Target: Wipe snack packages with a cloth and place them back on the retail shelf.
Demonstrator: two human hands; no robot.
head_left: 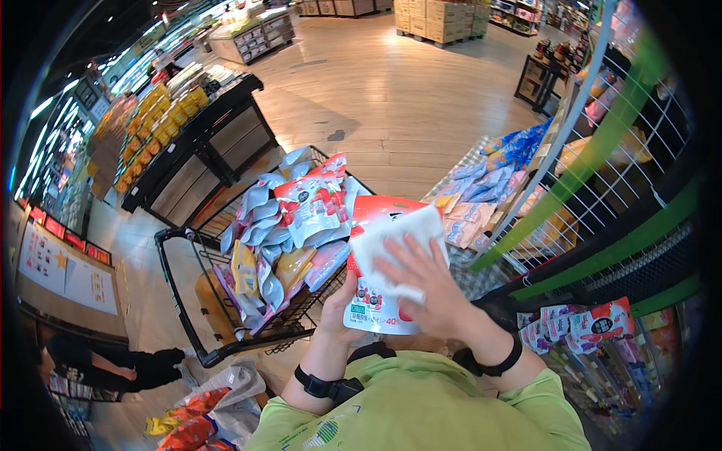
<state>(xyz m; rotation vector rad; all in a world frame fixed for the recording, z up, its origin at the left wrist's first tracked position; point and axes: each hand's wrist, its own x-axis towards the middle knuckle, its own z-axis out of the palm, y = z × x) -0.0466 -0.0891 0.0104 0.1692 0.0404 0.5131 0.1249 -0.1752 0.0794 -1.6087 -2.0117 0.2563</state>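
Note:
My left hand (337, 307) grips the left edge of a red and white snack pouch (387, 204) with fruit pictures, held upright in front of my chest. Across the pouch's front lies a folded white cloth (376, 252). My right hand (421, 279) presses flat on that cloth, its fingers stretched out and spread. The cloth hides much of the pouch's middle. Just beyond, to the left, a black wire shopping cart (199, 331) is heaped with silver-backed pouches (259, 218). A similar red and white pouch (310, 207) rests on top of the heap.
At right stands a white wire rack (602, 169) beside a cloth-covered table with blue and pink packets (489, 184). More pouches (594, 327) hang at lower right. A display of yellow packs (162, 116) is far left. A person in black (98, 364) stands left; orange bags (195, 421) lie lower left.

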